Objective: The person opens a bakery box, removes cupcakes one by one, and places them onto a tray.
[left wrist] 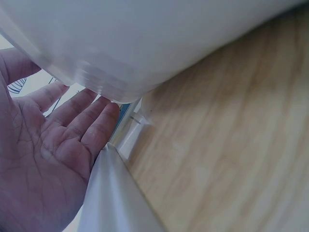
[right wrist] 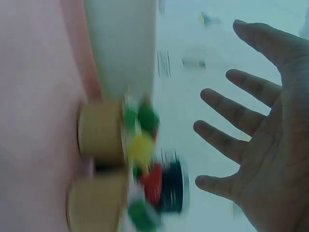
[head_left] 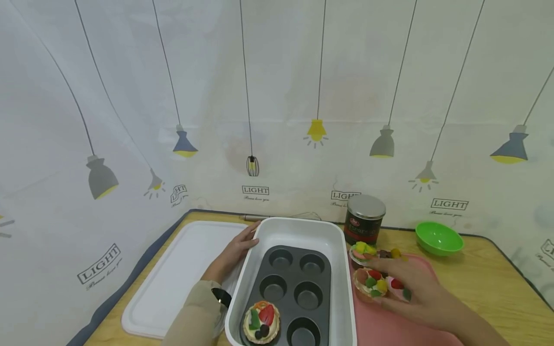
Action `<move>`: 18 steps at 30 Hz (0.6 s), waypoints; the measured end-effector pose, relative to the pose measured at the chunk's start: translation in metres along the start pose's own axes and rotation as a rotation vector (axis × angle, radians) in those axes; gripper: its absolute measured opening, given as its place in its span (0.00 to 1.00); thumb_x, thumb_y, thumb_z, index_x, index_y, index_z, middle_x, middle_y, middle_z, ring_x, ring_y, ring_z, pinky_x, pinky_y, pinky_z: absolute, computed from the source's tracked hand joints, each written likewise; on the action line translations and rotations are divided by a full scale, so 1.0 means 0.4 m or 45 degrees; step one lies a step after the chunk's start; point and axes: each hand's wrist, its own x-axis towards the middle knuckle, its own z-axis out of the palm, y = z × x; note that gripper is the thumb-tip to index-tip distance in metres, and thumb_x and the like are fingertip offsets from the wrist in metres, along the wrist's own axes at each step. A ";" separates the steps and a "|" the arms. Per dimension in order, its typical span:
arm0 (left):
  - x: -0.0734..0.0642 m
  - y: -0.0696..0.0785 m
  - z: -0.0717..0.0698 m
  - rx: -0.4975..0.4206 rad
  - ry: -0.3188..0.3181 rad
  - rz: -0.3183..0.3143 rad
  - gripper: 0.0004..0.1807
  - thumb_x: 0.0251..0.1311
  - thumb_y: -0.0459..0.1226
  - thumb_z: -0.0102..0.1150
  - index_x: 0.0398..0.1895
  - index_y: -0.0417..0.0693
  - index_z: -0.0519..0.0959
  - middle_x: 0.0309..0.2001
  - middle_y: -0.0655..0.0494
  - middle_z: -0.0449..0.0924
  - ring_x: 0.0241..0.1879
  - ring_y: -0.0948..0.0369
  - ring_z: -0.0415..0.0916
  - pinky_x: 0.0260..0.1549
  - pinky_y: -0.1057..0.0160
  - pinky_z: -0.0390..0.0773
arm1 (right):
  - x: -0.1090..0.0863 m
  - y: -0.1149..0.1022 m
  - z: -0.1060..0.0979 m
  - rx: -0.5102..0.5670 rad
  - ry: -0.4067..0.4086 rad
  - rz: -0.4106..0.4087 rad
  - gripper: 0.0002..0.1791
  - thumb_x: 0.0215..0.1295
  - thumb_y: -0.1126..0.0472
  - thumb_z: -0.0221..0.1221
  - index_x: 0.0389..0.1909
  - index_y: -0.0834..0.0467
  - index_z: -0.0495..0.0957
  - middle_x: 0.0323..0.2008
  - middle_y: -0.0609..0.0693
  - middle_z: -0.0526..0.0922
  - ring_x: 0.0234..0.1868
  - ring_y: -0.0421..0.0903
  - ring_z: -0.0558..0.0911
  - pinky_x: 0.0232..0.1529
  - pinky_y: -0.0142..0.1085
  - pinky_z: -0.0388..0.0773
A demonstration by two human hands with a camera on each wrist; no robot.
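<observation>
My left hand (head_left: 231, 254) rests at the left side of a white deep tray (head_left: 298, 230). In the left wrist view its nearly straight fingers (left wrist: 99, 128) lie against the tray's outer wall. Inside the tray is a dark muffin pan (head_left: 291, 274), with a fruit tart (head_left: 261, 323) in its near left cup. Over the pink board (head_left: 381, 327) my right hand (head_left: 415, 293) hovers by several fruit tarts (head_left: 368, 286), partly covering them. The right wrist view has that hand (right wrist: 270, 125) with spread fingers, apart from the tarts (right wrist: 101, 133), which are blurred.
A white cutting board (head_left: 173, 274) lies left of the tray. Behind the tarts stands a dark can (head_left: 364, 221) with a silver lid. A green bowl (head_left: 439, 239) sits at the back right. A thin metal utensil (head_left: 253, 217) lies behind the tray, near the printed wall sheet.
</observation>
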 end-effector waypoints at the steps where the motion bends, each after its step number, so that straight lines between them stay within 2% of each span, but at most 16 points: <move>1: 0.000 -0.001 0.000 0.002 0.002 0.004 0.34 0.74 0.38 0.50 0.80 0.54 0.54 0.76 0.42 0.58 0.69 0.45 0.65 0.60 0.50 0.72 | 0.014 -0.017 0.019 0.013 -0.013 -0.064 0.33 0.61 0.54 0.71 0.67 0.44 0.72 0.60 0.40 0.78 0.56 0.39 0.76 0.48 0.34 0.79; 3: 0.000 -0.003 -0.001 0.003 0.003 0.006 0.34 0.74 0.39 0.50 0.80 0.54 0.54 0.76 0.42 0.58 0.69 0.45 0.65 0.60 0.50 0.72 | 0.040 -0.054 0.055 0.067 -0.099 -0.093 0.33 0.63 0.50 0.70 0.68 0.42 0.71 0.63 0.40 0.75 0.60 0.41 0.74 0.52 0.38 0.79; 7: 0.002 -0.004 0.000 0.000 0.002 0.007 0.34 0.74 0.39 0.50 0.80 0.54 0.54 0.76 0.42 0.58 0.69 0.45 0.65 0.61 0.48 0.71 | 0.090 -0.121 0.127 0.254 -0.379 0.025 0.32 0.67 0.42 0.63 0.70 0.33 0.66 0.72 0.38 0.65 0.67 0.44 0.70 0.58 0.49 0.77; 8: 0.003 -0.005 -0.001 0.001 0.002 0.002 0.34 0.74 0.39 0.50 0.80 0.55 0.54 0.76 0.43 0.58 0.69 0.45 0.65 0.62 0.48 0.71 | 0.104 -0.135 0.145 0.305 -0.451 0.060 0.31 0.68 0.41 0.62 0.70 0.31 0.64 0.73 0.37 0.63 0.68 0.44 0.69 0.59 0.50 0.76; 11: 0.006 -0.008 -0.002 0.007 -0.001 0.006 0.34 0.74 0.39 0.50 0.80 0.56 0.54 0.76 0.43 0.57 0.70 0.45 0.64 0.62 0.47 0.71 | 0.142 -0.163 0.201 0.472 -0.630 0.056 0.32 0.70 0.41 0.60 0.73 0.31 0.61 0.74 0.37 0.61 0.67 0.44 0.69 0.61 0.47 0.75; 15: 0.008 -0.011 -0.004 0.012 -0.002 0.010 0.34 0.73 0.38 0.51 0.80 0.56 0.55 0.76 0.43 0.58 0.69 0.45 0.65 0.61 0.48 0.72 | 0.184 -0.189 0.269 0.542 -0.741 -0.060 0.38 0.70 0.40 0.59 0.77 0.35 0.54 0.75 0.38 0.58 0.70 0.42 0.66 0.64 0.43 0.72; 18: 0.009 -0.014 -0.004 0.008 -0.002 0.010 0.34 0.73 0.38 0.51 0.80 0.56 0.55 0.76 0.43 0.57 0.69 0.45 0.65 0.61 0.48 0.72 | 0.202 -0.201 0.304 0.565 -0.732 -0.100 0.40 0.70 0.39 0.58 0.78 0.37 0.52 0.76 0.40 0.57 0.72 0.41 0.64 0.65 0.43 0.70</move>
